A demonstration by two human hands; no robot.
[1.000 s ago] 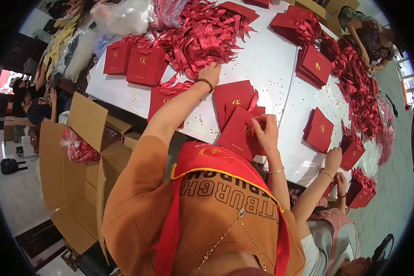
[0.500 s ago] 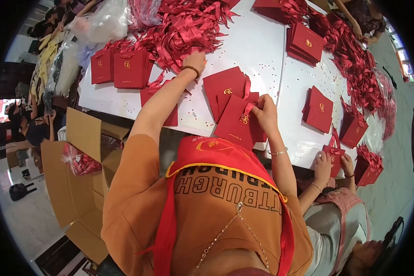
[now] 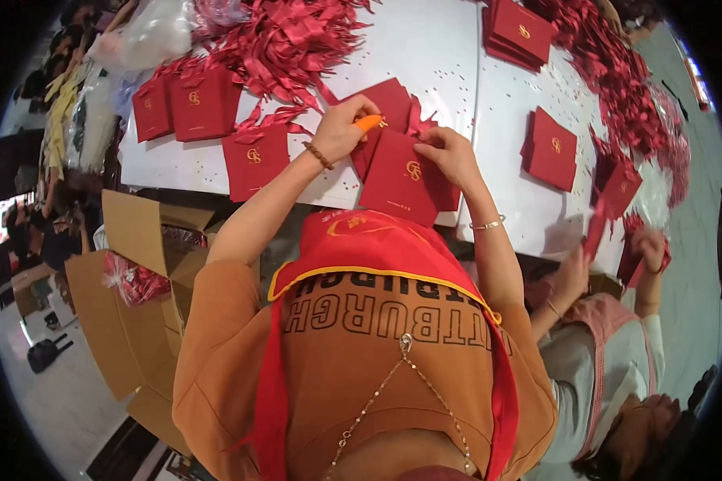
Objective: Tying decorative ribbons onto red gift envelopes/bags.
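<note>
While closed, both hands, left hand [image 3: 343, 128] and right hand [image 3: 451, 155], pinch a red envelope [image 3: 401, 178].

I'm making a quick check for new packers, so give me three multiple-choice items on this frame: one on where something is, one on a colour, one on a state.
1. Where is the open cardboard box?
A. On the white table
B. On the floor to the person's left
C. On the co-worker's lap

2. What colour is the small tool in the left hand?
A. Orange
B. Blue
C. Green

3. How is the red folder in front of the person held?
A. It lies untouched
B. By the left hand alone
C. Both hands are on its top edge

Answers:
1 B: the box stands below the white table edge, at the person's left.
2 A: an orange tip shows between the fingers.
3 C: the left hand and the right hand both meet the folder's upper edge.
</note>
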